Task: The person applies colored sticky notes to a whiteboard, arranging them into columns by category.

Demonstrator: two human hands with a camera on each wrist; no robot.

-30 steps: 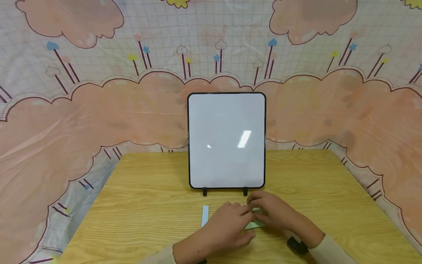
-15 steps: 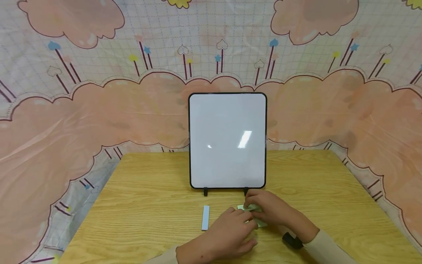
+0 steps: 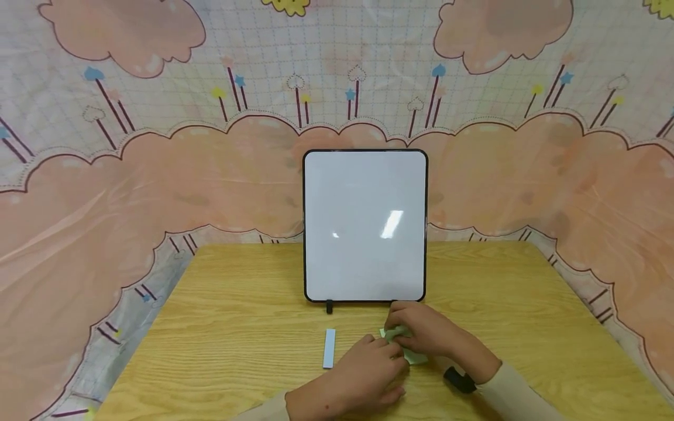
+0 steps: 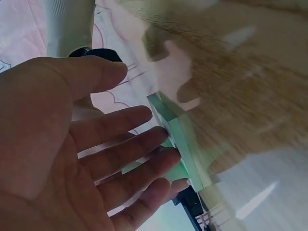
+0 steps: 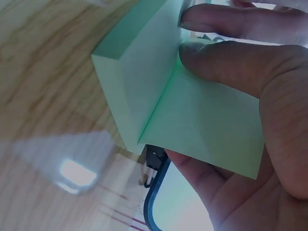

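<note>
A pale green sticky note pad [image 5: 144, 72] lies on the table, partly covered by the hands in the head view. My right hand [image 3: 423, 330] pinches its top sheet [image 5: 216, 120] between thumb and finger. In the right wrist view that sheet stands folded away from the block, still joined along one edge. My left hand [image 3: 363, 374] rests its fingertips on the pad, and the left wrist view has those fingers [image 4: 130, 139] nearly straight along the pad's side. Left of the hands lies a narrow light blue strip [image 3: 329, 348].
A whiteboard [image 3: 365, 225] with a black frame stands upright behind the hands on small black feet [image 3: 329, 307]. The wooden table [image 3: 237, 292] stretches to both sides. Behind it hangs a patterned cloth [image 3: 226, 175].
My right hand has shifted slightly left and lifted the top sheet further off the pad. The left hand stays near the pad, and the light blue strip has come fully into sight.
</note>
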